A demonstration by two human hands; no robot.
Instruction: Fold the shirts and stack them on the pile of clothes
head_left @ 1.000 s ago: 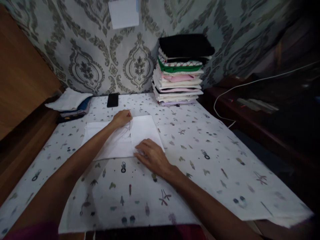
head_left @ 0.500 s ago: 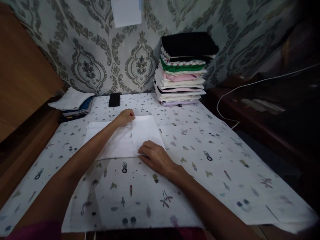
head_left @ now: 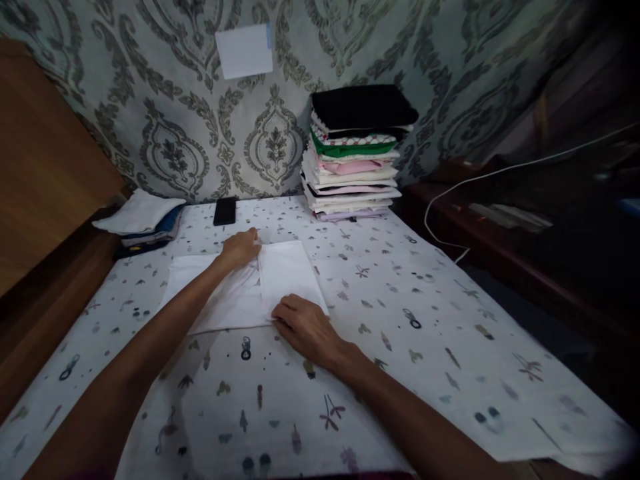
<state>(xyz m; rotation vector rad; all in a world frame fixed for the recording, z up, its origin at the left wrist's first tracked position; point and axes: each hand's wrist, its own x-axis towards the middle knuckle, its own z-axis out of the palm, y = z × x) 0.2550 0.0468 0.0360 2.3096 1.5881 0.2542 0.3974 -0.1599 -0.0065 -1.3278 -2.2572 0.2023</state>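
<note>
A white cloth garment lies on the patterned sheet, its right part folded over toward the left in a flat panel. At the far edge of that panel, my left hand is closed on the cloth, fingertips at the fold's corner. My right hand is closed at the near edge, its curled fingers on the near corner of the same panel. Between the hands the panel's left edge runs straight, with some wrinkled fabric just left of it. The fingertips of both hands are partly hidden.
A tall stack of folded clothes stands at the back right against the patterned wall. A smaller cloth pile is at the back left, beside a black phone. A white cable hangs at the right, past the sheet's edge.
The view has tilted up slightly, so everything sits a little lower in the picture. Both hands keep their places on the white garment, and the fold looks the same.
</note>
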